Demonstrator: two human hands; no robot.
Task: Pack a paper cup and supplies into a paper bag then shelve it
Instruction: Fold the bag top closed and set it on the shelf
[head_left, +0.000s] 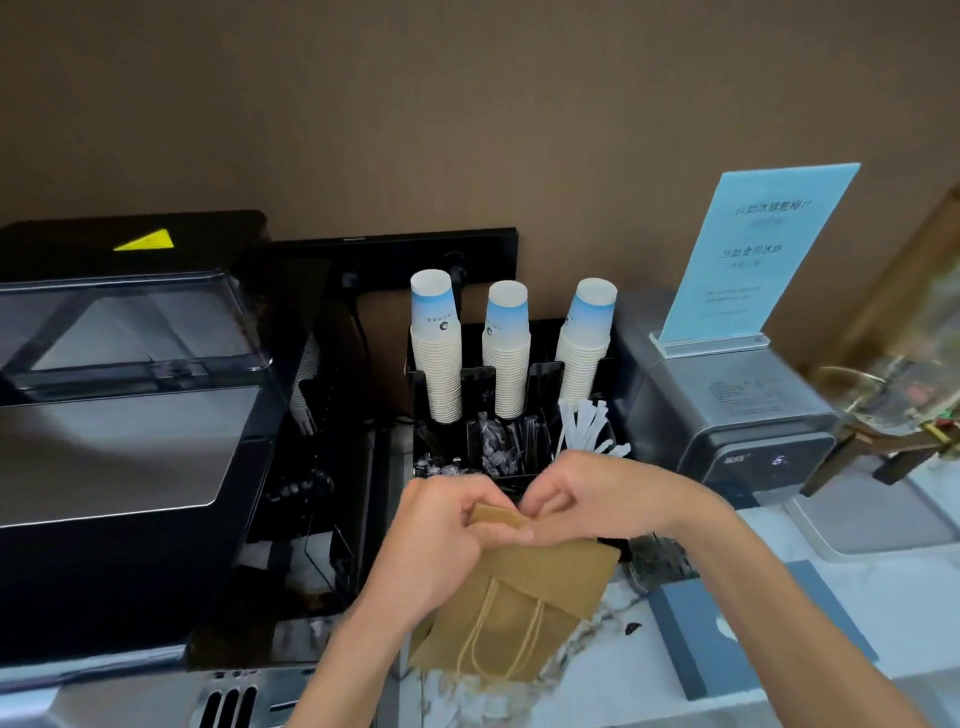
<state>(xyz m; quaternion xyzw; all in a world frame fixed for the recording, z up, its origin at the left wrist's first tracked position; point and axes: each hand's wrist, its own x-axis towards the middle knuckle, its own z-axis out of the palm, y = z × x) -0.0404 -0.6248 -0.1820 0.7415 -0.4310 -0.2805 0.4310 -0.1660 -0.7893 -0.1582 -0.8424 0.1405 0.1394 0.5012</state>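
Note:
A flat brown paper bag (524, 597) with twine handles hangs over the counter, its handles toward me. My left hand (441, 540) and my right hand (587, 499) both pinch the bag's far edge, thumbs close together. Behind the hands stand three upside-down stacks of white and blue paper cups (506, 353) in a black organizer (524, 379). Its front compartments hold wrapped dark items (496, 452) and white wrapped straws (587, 426).
A large black machine (130, 415) with a clear lid fills the left. A grey appliance (737, 415) with a blue sign (753, 254) on top stands at the right. A blue-grey mat (727, 639) lies on the marble counter (613, 670); a drain tray (872, 519) sits at far right.

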